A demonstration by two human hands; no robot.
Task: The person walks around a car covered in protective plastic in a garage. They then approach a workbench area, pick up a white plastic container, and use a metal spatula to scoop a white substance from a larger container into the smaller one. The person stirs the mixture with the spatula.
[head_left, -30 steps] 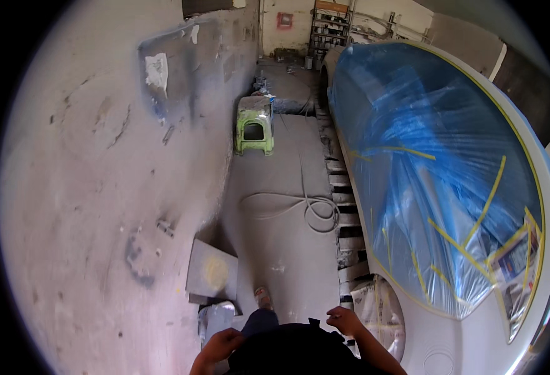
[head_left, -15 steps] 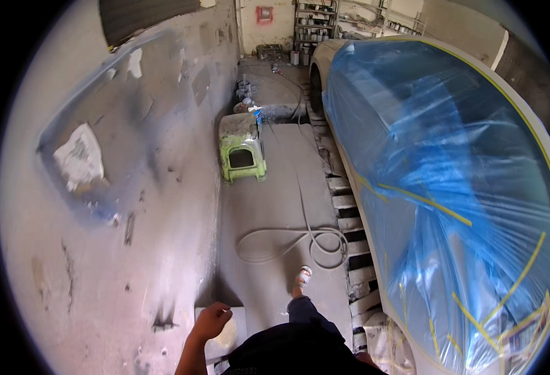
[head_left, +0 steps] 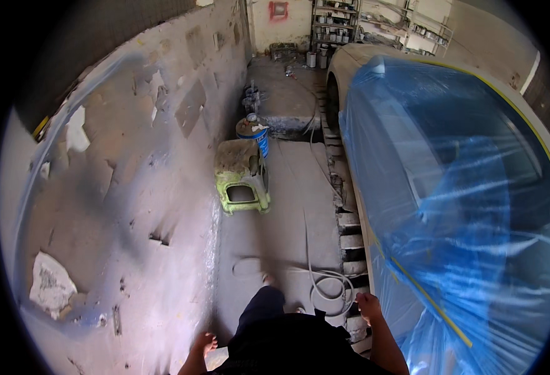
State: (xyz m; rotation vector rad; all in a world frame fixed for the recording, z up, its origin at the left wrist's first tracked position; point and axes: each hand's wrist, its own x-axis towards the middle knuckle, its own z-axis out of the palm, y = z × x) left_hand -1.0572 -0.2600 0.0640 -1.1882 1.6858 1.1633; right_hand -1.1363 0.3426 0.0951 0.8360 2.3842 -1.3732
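Low in the head view, my left hand [head_left: 206, 342] hangs beside my body near the left wall, its fingers loosely bent and slightly apart with nothing seen in them. At my other side, my right hand [head_left: 368, 307] is curled into a loose fist, and nothing shows in it. It is near the lower side of a car covered in blue plastic film [head_left: 406, 206], apart from it as far as I can see. A coiled grey hose [head_left: 332, 294] lies on the floor just ahead of my feet.
Ahead on the left stands a green, dirt-crusted step stool [head_left: 242, 178] with a blue bucket [head_left: 254, 132] behind it. Along the car runs a slatted floor channel [head_left: 351, 240]. The left wall [head_left: 143, 262] has peeling patches. Shelves of cans [head_left: 332, 25] stand at the back.
I have stepped forward, so the stool, hose and car appear closer. My right hand has come into view beside the car. My left hand has dropped lower, its fingers still bent.
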